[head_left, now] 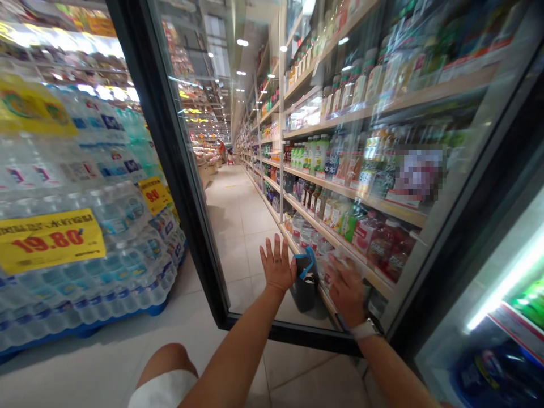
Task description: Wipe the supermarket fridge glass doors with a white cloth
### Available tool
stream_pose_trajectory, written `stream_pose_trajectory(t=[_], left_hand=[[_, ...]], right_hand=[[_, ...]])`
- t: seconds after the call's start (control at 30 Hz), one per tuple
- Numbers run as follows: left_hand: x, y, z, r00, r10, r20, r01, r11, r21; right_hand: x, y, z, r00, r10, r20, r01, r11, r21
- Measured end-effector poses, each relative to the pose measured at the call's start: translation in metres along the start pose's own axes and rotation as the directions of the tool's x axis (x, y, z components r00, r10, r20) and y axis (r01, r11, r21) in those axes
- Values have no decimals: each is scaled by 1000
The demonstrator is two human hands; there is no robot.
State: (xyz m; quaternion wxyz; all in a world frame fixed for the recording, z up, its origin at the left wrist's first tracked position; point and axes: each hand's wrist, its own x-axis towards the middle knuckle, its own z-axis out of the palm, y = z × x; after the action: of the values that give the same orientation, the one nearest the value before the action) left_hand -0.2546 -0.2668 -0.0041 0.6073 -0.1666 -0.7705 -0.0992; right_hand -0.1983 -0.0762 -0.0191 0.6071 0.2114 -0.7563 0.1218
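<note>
A glass cooler door (238,266) with a thick black frame stands ajar in front of me. My left hand (278,266) lies flat against the glass with its fingers spread, a ring on one of them. To its right, my right hand (346,286) is at the lower part of the pane, blurred by motion. Its fingers look stretched out, and I see nothing held in them. A watch (374,327) is on the right wrist. Through the glass, between the hands, shows a dark grey bin (304,289) with a blue strap-like piece (310,262) at its top.
Shelves of bottled drinks (323,156) run along the right behind the glass. Shrink-wrapped water bottles (114,266) are stacked on a blue pallet (102,327) at left, with yellow price signs (53,241). A lit cooler interior (505,294) is at far right. My bent knee (164,365) is below.
</note>
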Motion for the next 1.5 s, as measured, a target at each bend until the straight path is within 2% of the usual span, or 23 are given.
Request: stream_pose_trajectory(t=[0.07, 0.17, 0.27, 0.4, 0.5, 0.6, 0.67, 0.77, 0.87, 0.93, 1.0, 1.07, 1.17, 1.23, 1.3, 1.37, 1.43, 1.5], left_hand=[[0, 0, -1, 1000, 7, -10, -7, 1000, 2], [0, 1, -2, 1000, 2, -10, -2, 1000, 4], [0, 1, -3, 1000, 0, -16, 0, 1000, 8], [1, 1, -2, 1000, 6, -31, -5, 1000, 10], [1, 0, -1, 1000, 8, -20, -8, 1000, 4], [1, 0, -1, 1000, 10, -6, -10, 1000, -2], [1, 0, -1, 1000, 10, -5, -10, 1000, -3], [2, -1, 0, 1000, 7, -7, -7, 1000, -1], [1, -1, 1, 1000, 8, -2, -8, 1000, 6], [2, -1, 1, 1000, 13, -8, -13, 1000, 5], [2, 0, 1, 1000, 15, -20, -15, 1000, 1], [2, 0, 1, 1000, 13, -27, -13, 1000, -1], [1, 1, 1, 1000, -1, -17, 1, 1000, -4], [0, 1, 0, 1000, -7, -5, 7, 1000, -9], [0, 0, 0, 1000, -4, -7, 4, 1000, -11], [0, 0, -1, 1000, 3, -15, -3, 1000, -9], [0, 0, -2, 1000, 4, -11, -4, 1000, -5], [0, 0, -3, 1000, 0, -1, 0, 1000, -1]], right_hand=[[-19, -12, 10, 976, -154, 152, 141, 986, 92], [-42, -23, 22, 907, -341, 246, 284, 928, 241], [-48, -27, 27, 872, -411, 266, 328, 894, 307], [-29, -16, 18, 856, -439, 274, 374, 891, 259], [-8, 1, 3, 915, -338, 222, 319, 940, 117], [7, 20, -13, 979, -191, 77, 194, 980, -35], [14, 33, -21, 994, -110, -29, 106, 986, -126], [24, 50, -31, 981, 15, -192, -62, 968, -242], [33, 58, -36, 909, 127, -397, -245, 933, -262], [35, 57, -35, 878, 167, -448, -295, 927, -233], [34, 50, -31, 895, 183, -407, -284, 937, -205], [27, 38, -23, 932, 168, -321, -230, 959, -166], [12, 16, -9, 986, 79, -150, -93, 992, -86], [-2, 2, 0, 1000, -12, -14, 12, 1000, -20], [-18, -10, 9, 986, -128, 106, 121, 990, 66], [-34, -20, 17, 945, -257, 204, 224, 959, 172], [-47, -28, 24, 893, -360, 271, 287, 918, 272], [-56, -34, 29, 857, -412, 309, 309, 892, 331]])
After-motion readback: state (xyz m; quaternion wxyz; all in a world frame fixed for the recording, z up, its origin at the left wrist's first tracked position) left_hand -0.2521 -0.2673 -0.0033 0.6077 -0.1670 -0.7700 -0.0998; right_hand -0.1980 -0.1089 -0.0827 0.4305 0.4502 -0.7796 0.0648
